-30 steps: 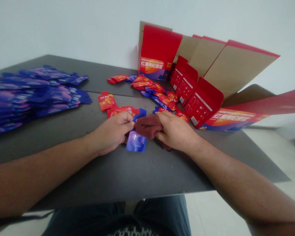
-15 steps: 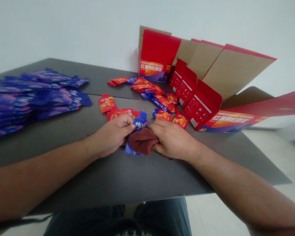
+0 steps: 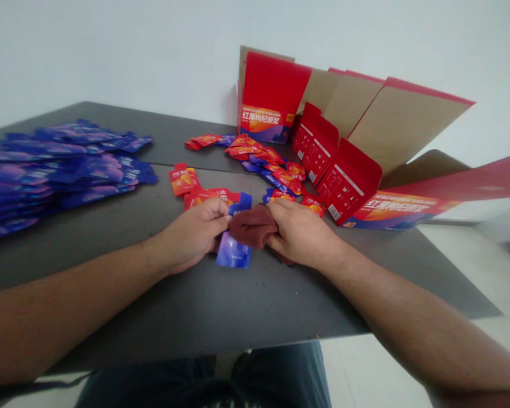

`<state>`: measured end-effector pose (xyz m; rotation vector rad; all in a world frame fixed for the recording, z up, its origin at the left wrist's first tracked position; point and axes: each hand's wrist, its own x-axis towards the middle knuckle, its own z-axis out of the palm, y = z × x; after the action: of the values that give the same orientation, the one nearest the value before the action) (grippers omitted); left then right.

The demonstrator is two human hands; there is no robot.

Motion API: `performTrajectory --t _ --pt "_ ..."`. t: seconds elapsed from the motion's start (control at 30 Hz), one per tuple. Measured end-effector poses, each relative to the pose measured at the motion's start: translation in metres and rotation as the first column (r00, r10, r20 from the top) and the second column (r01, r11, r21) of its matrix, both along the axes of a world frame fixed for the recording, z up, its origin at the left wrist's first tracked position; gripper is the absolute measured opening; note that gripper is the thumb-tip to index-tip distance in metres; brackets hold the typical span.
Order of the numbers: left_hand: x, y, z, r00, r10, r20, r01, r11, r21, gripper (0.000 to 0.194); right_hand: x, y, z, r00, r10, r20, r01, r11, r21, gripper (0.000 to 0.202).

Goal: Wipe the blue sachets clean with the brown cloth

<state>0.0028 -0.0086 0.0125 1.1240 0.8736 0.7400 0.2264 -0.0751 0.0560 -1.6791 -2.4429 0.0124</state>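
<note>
My left hand (image 3: 191, 233) pinches the top of a blue sachet (image 3: 234, 254) that lies on the dark table (image 3: 161, 294). My right hand (image 3: 302, 233) grips a bunched dark red cloth (image 3: 251, 225) and presses it on the upper part of that sachet. The sachet's lower half shows below the cloth. Red sachets (image 3: 204, 196) lie just beyond my left hand's fingers.
A large pile of blue sachets (image 3: 55, 170) covers the table's left side. Loose red and blue sachets (image 3: 263, 156) are scattered at the middle back. Opened red cardboard boxes (image 3: 348, 141) stand at the back right. The table's near edge runs below my forearms.
The cloth in my right hand has slid from the sachet's lower part up to its upper part, uncovering the bottom. My left hand has stayed in place on the sachet.
</note>
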Motion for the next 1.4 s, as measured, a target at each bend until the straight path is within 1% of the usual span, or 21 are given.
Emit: performTrajectory --t 0.03,0.07,0.17,0.2,0.23,0.37,0.4,0.53,0.57,0.7,0.73,0.77,0.87,0.9,0.93,1.07,1.1,1.23,1.27,1.37,1.4 --pt "0.0001 -0.0001 0.0003 1.0 -0.001 -0.006 0.001 1.0 -0.003 0.015 0.0002 0.0003 0.0002 1.0 -0.015 0.0 0.015 1.0 0.002 0.017" --pt "0.0001 -0.0001 0.0004 1.0 -0.001 -0.008 0.001 1.0 0.002 0.015 0.0003 0.0003 0.0004 1.0 0.0 0.005 0.0 1.0 -0.004 0.017" --pt "-0.0005 -0.0003 0.0001 1.0 0.006 0.006 -0.006 0.999 0.042 0.016 -0.0009 -0.0011 0.0005 0.993 0.12 0.015 -0.12 0.992 -0.041 0.022" --pt "-0.0007 -0.0004 0.0 1.0 0.007 0.011 -0.007 0.999 0.044 0.017 -0.0014 -0.0015 0.0004 0.99 0.138 0.014 -0.138 0.989 -0.046 0.023" --pt "-0.0008 -0.0005 0.0 1.0 0.005 0.013 -0.005 0.999 0.035 0.018 -0.0018 -0.0017 0.0003 0.992 0.128 0.011 -0.127 0.991 -0.042 0.023" --pt "-0.0008 -0.0005 -0.0005 1.0 -0.007 0.01 0.007 1.0 -0.013 0.02 -0.0017 -0.0002 0.0004 1.0 -0.022 0.001 0.022 1.0 0.002 0.018" --pt "-0.0008 -0.0005 -0.0008 1.0 -0.005 0.006 0.005 1.0 -0.008 0.02 -0.0016 0.0 0.0006 1.0 -0.021 0.001 0.021 1.0 0.003 0.017" --pt "-0.001 -0.0005 -0.0012 1.0 0.001 0.005 -0.001 0.999 0.036 0.017 -0.0016 -0.0014 0.0011 0.992 0.128 0.008 -0.128 0.991 -0.04 0.019" --pt "-0.0011 -0.0006 -0.0009 1.0 0.001 0.006 -0.001 0.999 0.033 0.017 -0.0017 -0.0017 0.0011 0.991 0.135 0.009 -0.134 0.99 -0.042 0.019" --pt "-0.0003 -0.0011 0.0011 1.0 0.005 -0.008 -0.006 1.0 -0.009 0.018 -0.0016 -0.001 0.0012 1.0 -0.018 0.004 0.018 1.0 0.007 0.017" --pt "0.0001 -0.0012 0.0015 1.0 0.007 -0.008 -0.007 1.0 -0.007 0.018 -0.0015 -0.0008 0.0011 0.999 -0.033 0.004 0.033 0.999 0.013 0.017" --pt "0.0005 -0.0013 0.0019 1.0 0.008 -0.008 -0.008 1.0 0.001 0.018 -0.0014 -0.0009 0.001 1.0 -0.017 0.005 0.017 1.0 0.011 0.017" --pt "0.0015 -0.0016 0.003 1.0 0.025 -0.006 -0.024 0.999 0.028 0.017 -0.0015 -0.0018 0.0008 0.994 0.114 0.003 -0.113 0.993 -0.028 0.019" --pt "0.0016 -0.0017 0.0035 1.0 0.029 -0.008 -0.028 0.999 0.026 0.017 -0.0016 -0.0021 0.0008 0.991 0.134 0.0 -0.134 0.99 -0.034 0.02" --pt "0.0017 -0.0018 0.0038 1.0 0.027 -0.01 -0.027 0.999 0.018 0.017 -0.0016 -0.0021 0.0008 0.992 0.126 -0.003 -0.126 0.992 -0.031 0.02" --pt "0.0011 -0.0016 0.0035 1.0 0.004 -0.011 -0.004 1.0 -0.021 0.018 -0.002 -0.0016 0.0014 1.0 -0.011 0.002 0.011 1.0 0.0 0.019" --pt "0.001 -0.0015 0.0032 1.0 0.005 -0.01 -0.005 1.0 -0.012 0.018 -0.0022 -0.0016 0.0014 1.0 -0.005 0.006 0.005 1.0 -0.004 0.019" --pt "0.0011 -0.0014 0.0033 1.0 0.01 0.004 -0.011 0.999 0.043 0.017 -0.0029 -0.0023 0.0013 0.99 0.138 0.016 -0.137 0.989 -0.049 0.026" --pt "0.0012 -0.0014 0.0036 1.0 0.006 0.005 -0.006 0.999 0.031 0.018 -0.0029 -0.0022 0.0014 0.991 0.13 0.015 -0.129 0.991 -0.047 0.026" --pt "0.0008 -0.0011 0.003 1.0 -0.003 0.003 0.003 1.0 -0.02 0.02 -0.0025 -0.0018 0.0023 1.0 0.009 0.011 -0.009 1.0 -0.017 0.02" --pt "0.0004 -0.0008 0.0019 1.0 -0.004 0.006 0.004 1.0 -0.021 0.021 -0.0024 -0.0019 0.0026 1.0 -0.011 0.009 0.011 1.0 -0.014 0.019"
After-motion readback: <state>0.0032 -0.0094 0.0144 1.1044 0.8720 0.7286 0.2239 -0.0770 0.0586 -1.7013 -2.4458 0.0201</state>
